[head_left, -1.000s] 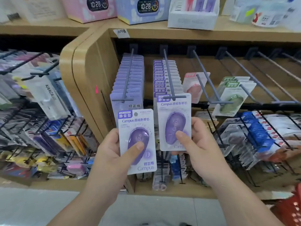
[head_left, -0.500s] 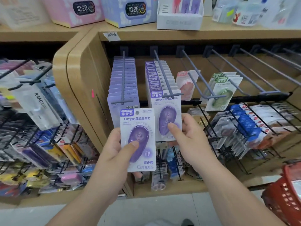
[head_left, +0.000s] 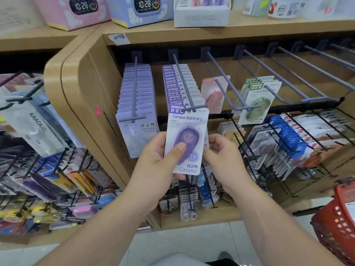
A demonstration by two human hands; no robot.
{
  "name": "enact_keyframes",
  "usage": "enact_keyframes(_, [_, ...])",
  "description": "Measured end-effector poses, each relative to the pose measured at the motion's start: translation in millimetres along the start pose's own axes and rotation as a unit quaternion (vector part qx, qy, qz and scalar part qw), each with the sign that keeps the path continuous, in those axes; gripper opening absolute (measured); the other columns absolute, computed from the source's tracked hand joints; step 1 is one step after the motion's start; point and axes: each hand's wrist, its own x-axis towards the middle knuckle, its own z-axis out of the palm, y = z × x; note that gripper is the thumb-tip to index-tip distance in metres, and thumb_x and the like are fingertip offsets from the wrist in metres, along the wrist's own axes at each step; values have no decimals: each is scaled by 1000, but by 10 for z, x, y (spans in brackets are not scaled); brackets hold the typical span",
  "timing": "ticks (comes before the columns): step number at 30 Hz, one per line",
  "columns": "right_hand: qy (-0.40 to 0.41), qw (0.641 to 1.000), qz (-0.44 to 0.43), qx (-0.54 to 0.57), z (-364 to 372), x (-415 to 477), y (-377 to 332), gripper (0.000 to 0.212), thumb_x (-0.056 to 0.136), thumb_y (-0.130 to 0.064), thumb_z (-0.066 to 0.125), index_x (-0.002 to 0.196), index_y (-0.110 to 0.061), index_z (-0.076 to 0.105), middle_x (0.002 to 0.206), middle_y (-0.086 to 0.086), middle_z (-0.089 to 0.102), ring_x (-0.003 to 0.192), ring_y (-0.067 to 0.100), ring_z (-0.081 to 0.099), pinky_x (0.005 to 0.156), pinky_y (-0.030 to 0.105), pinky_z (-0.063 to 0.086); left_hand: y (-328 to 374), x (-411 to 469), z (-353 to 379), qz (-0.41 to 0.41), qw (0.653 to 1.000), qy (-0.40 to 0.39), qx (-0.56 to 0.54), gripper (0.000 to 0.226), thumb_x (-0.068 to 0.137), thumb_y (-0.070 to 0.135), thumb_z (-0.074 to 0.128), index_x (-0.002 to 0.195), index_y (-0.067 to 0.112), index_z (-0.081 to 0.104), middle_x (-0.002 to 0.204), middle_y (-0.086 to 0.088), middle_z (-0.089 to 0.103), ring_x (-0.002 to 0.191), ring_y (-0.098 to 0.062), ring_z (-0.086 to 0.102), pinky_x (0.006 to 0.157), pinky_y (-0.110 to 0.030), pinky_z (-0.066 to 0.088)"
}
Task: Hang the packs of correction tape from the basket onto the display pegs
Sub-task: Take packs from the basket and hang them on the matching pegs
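Grips the white-and-purple pack of correction tape (head_left: pixel 189 121) in the left hand (head_left: pixel 159 160), thumb on the purple blister and fingers (head_left: pixel 160 136) wrapped behind, top edge at the tip of the grey peg (head_left: pixel 182 79) second from the wooden shelf unit's (head_left: pixel 82 83) left end. Sets the right hand (head_left: pixel 224 156) against the pack's right edge, fingers curled, impossible to tell whether pinching anything; red plastic basket (head_left: pixel 338 223) well apart at the right.
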Motion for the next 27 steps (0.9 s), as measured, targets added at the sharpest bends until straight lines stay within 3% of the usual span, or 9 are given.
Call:
enact_keyframes(6, [-13, 999, 19, 38, -44, -6, 0, 10, 102, -9, 60, 101, -1, 66, 88, 12, 78, 78, 24, 76, 67, 29, 60, -41, 120, 69, -12, 999, 24, -20, 11, 105, 22, 60, 114, 26, 66, 102, 2, 81, 79, -18, 76, 62, -40, 55])
enact_keyframes(15, [-11, 999, 39, -1, -55, 147, 17, 17, 106, -14, 52, 104, -12, 68, 91, 8, 79, 79, 20, 75, 69, 30, 61, -206, 324, 204, -17, 997, 73, 1, 10, 107, 29, 57, 111, 24, 65, 100, 2, 77, 73, -9, 70, 54, -23, 53])
enact_keyframes(18, [-8, 998, 54, -14, -81, 205, 15, 17, 106, -15, 52, 104, -14, 69, 94, 9, 78, 78, 20, 73, 69, 31, 60, -276, 383, 213, -16, 997, 80, -6, 9, 106, 33, 59, 109, 28, 65, 100, 5, 79, 80, -11, 74, 58, -23, 56])
enact_keyframes(21, [5, 997, 63, -36, -199, 198, 59, 15, 105, -15, 53, 106, -17, 68, 96, 7, 77, 78, 19, 72, 72, 34, 61, -408, 387, 249, -47, 995, 89, -29, 18, 102, 40, 61, 105, 23, 66, 87, 7, 79, 77, -12, 74, 59, -23, 57])
enact_keyframes(25, [32, 993, 90, -64, -560, 72, 168, 11, 103, -17, 58, 106, -21, 67, 98, 4, 75, 84, 21, 74, 74, 34, 60, -653, 324, 428, -130, 987, 84, -38, 50, 84, 60, 61, 108, 16, 65, 94, -8, 77, 82, -19, 75, 71, -35, 60])
enact_keyframes(27, [43, 990, 100, -86, -831, -28, 232, 9, 102, -18, 60, 104, -21, 68, 99, 4, 75, 83, 19, 74, 71, 31, 59, -788, 254, 581, -175, 982, 58, -43, 42, 94, 54, 59, 107, 15, 66, 99, -15, 76, 87, -25, 75, 75, -40, 60])
